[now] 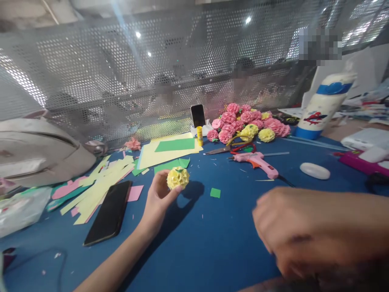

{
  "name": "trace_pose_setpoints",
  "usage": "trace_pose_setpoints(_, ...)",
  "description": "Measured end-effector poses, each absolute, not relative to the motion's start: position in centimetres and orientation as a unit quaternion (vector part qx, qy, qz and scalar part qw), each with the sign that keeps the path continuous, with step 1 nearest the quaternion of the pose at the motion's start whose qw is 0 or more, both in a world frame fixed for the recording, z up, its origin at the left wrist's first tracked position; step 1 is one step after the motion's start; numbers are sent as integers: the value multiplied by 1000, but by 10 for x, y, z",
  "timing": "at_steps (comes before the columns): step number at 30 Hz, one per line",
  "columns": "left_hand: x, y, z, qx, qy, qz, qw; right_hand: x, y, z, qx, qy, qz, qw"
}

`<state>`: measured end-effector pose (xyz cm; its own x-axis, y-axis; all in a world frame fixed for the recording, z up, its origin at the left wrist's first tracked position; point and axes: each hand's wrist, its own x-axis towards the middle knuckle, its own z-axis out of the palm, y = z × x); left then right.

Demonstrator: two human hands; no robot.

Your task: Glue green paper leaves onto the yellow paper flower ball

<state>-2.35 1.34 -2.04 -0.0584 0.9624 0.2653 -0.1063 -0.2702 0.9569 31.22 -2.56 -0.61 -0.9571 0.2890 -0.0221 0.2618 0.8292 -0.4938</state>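
My left hand (159,190) holds a yellow paper flower ball (178,178) between thumb and fingers, above the blue table. A bit of green paper shows on top of the ball. My right hand (291,227) is blurred at the right, its fingers curled in; whatever they may hold is hidden. Between the hands a small green paper square (215,192) lies flat. Beyond my right hand rests a pink hot glue gun (258,162), with yellow-and-red-handled scissors (225,149) behind it. Pink paper flower balls (234,121) are heaped at the back, a few yellow ones (266,135) among them.
A black phone (109,213) and yellow paper strips (100,182) lie left, before a pale backpack (39,150). A glue stick (199,136) stands near a propped phone (198,116). A bottle (323,105) and white oval object (315,170) are right. A perforated screen (121,81) bounds the back.
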Motion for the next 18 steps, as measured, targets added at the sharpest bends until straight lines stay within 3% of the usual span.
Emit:
trace_pose_setpoints(2,-24,14,-22,525,403,601,448,276,11,64,-146,-953,263,22)
trace_pose_setpoints(4,-24,14,-22,521,405,601,451,254,30,93,-164,-947,272,49)
trace_pose_setpoints(10,-18,7,-15,507,407,589,480,226,51,47,-250,-903,295,189)
trace_pose_setpoints(14,-17,4,-13,507,388,594,490,201,71,19,-198,-826,465,251)
trace_pose_setpoints(18,-18,3,-14,513,383,596,483,181,75,5,-141,-747,626,173)
